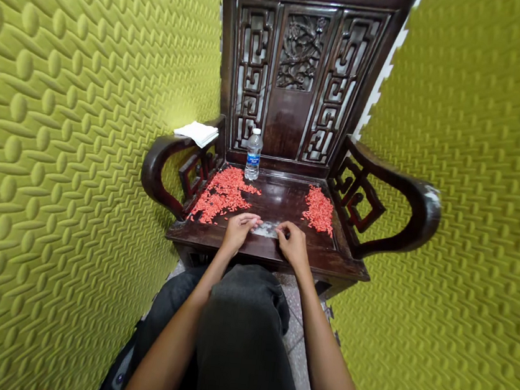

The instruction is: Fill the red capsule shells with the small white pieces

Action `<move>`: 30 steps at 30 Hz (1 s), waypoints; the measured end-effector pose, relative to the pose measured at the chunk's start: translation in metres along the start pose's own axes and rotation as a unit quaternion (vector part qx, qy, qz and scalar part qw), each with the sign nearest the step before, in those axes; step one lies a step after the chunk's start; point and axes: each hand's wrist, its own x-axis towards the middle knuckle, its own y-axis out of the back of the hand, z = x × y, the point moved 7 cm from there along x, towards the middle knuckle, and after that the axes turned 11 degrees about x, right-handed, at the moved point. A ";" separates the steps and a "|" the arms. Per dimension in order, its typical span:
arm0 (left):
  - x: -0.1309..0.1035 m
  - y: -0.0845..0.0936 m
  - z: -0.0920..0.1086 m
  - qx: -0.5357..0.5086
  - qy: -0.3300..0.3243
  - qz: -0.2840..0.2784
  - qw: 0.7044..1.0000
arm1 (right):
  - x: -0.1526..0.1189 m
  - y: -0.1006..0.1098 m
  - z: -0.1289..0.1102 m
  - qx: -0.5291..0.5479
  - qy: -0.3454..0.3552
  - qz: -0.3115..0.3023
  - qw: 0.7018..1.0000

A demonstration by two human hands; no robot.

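Near the front edge of a dark wooden chair seat (pixel 279 192), a pale, whitish patch (pixel 265 229) lies between my two hands. My left hand (pixel 239 230) is at its left side, fingers pressed together; what they hold, if anything, is too small to name. At the right side of the patch, my right hand (pixel 291 241) has its fingers curled in a pinch, their contents too small to make out. Many small red pieces form a large pile (pixel 223 192) on the seat's left and a smaller pile (pixel 318 209) on its right.
A clear water bottle (pixel 254 155) stands upright at the back left of the seat. Folded white paper or cloth (pixel 196 133) lies on the left armrest (pixel 153 167). The right armrest (pixel 420 213) curves outward. Green textured padding (pixel 83 137) rises on both sides.
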 end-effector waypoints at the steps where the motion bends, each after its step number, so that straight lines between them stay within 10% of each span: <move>1: 0.000 0.000 0.000 0.003 -0.002 0.000 1.000 | 0.000 0.000 0.000 0.003 -0.002 0.002 1.000; 30: -0.003 -0.002 0.007 0.066 -0.024 -0.013 0.997 | -0.004 0.010 -0.005 0.074 -0.017 0.031 0.997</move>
